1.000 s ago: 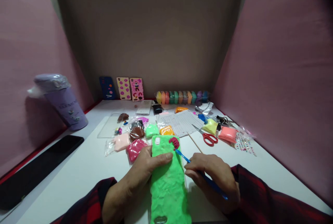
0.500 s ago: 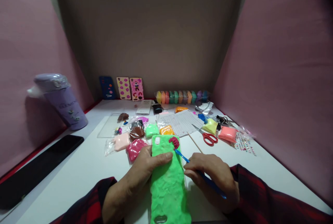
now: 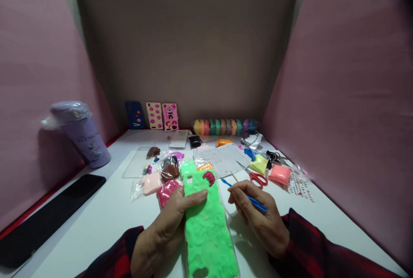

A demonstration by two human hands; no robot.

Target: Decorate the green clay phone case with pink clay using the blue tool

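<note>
My left hand (image 3: pixel 171 222) grips a phone case covered in bright green clay (image 3: pixel 206 230), thumb lying across its upper face. A small pink-red clay piece (image 3: pixel 209 177) sits near the case's top right corner. My right hand (image 3: pixel 258 217) is closed on a thin blue sculpting tool (image 3: pixel 248 197), whose tip points left and lies a little to the right of the case, apart from the clay. Both sleeves are dark red plaid.
Small bags of coloured clay (image 3: pixel 169 172) lie just beyond the case. Red scissors (image 3: pixel 256 177), a wooden stick, a printed sheet (image 3: pixel 222 159) and sticker sheets lie right. A purple tumbler (image 3: pixel 82 134) and black tablet (image 3: pixel 48 217) stand left. Decorated cases (image 3: pixel 163 115) and clay pots (image 3: pixel 226 126) line the back wall.
The blue tool's tip has pulled away from the pink-red piece to the right. My left hand has lifted and tilted the green case slightly toward me.
</note>
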